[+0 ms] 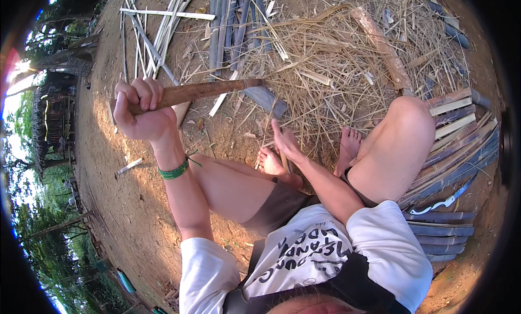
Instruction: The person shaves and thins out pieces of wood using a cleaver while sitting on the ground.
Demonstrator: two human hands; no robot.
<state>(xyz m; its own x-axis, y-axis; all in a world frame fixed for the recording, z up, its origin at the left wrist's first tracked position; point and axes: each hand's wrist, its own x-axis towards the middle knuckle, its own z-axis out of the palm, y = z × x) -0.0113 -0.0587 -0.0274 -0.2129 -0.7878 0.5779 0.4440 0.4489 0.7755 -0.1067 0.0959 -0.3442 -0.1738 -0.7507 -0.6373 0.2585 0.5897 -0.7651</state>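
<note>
Wooden shaft (211,89) in the left hand (142,105), raised over earthen ground (108,151)

Fingers of the left hand wrapped fully round the shaft's near end, the thumb folded close to them; from there it pointed rightward above the ground. Past it, toward the ground's far edge, lay crossed pale strips (163,32), then dark bamboo lengths (220,32). A flat grey piece (267,101) showed at the shaft's tip; whether the two were joined could not be told. Just below hung the right hand (287,143), its fingers partly curled beside a narrow brown stick (285,162); their hold on it could not be told. Farther right, straw-like shavings (325,59) spread under a stripped log (382,48). Toward the ground's right edge lay split bamboo (450,129), with a curved knife (442,203) resting near it.
</note>
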